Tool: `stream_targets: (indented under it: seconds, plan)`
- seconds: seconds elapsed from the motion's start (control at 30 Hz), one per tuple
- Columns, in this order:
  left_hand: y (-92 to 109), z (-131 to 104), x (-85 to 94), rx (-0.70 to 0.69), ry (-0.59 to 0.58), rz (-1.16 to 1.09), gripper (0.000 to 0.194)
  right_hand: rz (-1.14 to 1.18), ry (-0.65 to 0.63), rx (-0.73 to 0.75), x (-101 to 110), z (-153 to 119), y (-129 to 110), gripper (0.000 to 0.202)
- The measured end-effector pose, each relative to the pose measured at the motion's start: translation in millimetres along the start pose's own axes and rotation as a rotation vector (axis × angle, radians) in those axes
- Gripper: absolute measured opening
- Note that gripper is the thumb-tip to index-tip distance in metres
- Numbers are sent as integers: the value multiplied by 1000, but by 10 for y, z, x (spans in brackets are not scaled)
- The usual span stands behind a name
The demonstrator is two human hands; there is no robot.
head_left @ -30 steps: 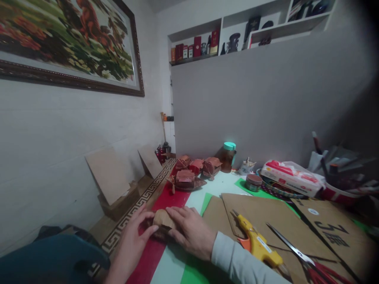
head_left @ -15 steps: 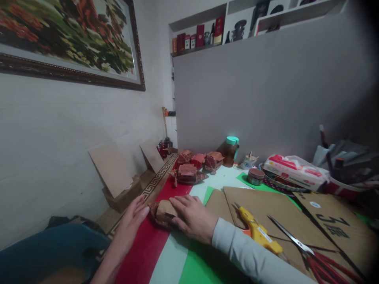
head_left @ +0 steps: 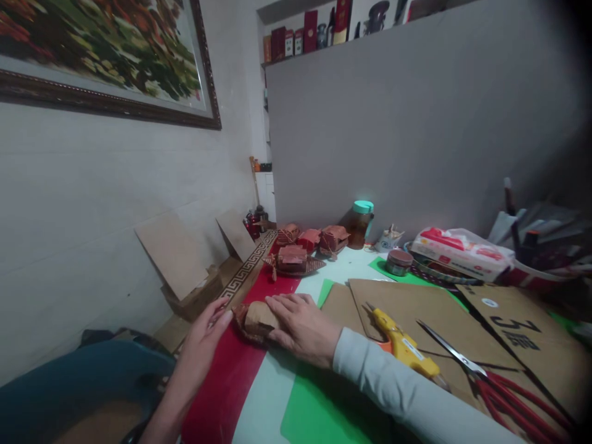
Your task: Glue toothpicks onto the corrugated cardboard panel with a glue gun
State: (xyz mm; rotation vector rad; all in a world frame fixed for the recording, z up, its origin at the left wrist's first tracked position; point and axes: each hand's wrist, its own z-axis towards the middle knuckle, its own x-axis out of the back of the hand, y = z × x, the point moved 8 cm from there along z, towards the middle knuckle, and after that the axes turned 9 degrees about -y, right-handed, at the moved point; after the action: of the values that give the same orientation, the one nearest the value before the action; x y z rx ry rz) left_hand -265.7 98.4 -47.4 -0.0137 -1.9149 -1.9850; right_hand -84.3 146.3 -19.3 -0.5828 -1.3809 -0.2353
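A small model boat [head_left: 260, 318] with a dark reddish-brown hull and a curved tan cardboard canopy sits on the red strip of the table. My right hand [head_left: 303, 327] is on its right end, fingers over the canopy and thumb against the near side. Just off the boat's left tip is my left hand [head_left: 208, 330], its fingers extended and nothing in them. Whether its fingertips touch the hull is hard to tell. The boat's right end is hidden under my right hand.
Several similar finished-looking boats [head_left: 292, 259] stand farther back. To the right lie cardboard sheets [head_left: 407, 296], a yellow glue gun [head_left: 407, 348] and red-handled scissors [head_left: 485, 376]. Behind them are a teal-lidded jar [head_left: 359, 225], a small round tub [head_left: 398, 262] and a tissue pack [head_left: 462, 251].
The view has tipped slightly downward, so the background sits higher. My right hand stays on the boat, and my left hand remains by its tip with little visible change.
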Motion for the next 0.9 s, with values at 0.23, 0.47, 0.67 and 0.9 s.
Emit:
stream_targets:
  seconds: [0.23, 0.47, 0.67, 0.9]
  plan:
    - [-11, -15, -3, 12, -8, 21, 37, 39, 12, 13, 61, -11, 52, 53]
    - [38, -19, -82, 16, -46, 103, 40, 26, -4, -3, 88, -20, 118, 47]
    - [56, -192, 24, 44, 88, 369, 39, 14, 58, -2, 240, -251, 67, 41]
    - [-86, -346, -208, 89, -37, 396, 54, -31, 94, 89, 265, -469, -46, 36]
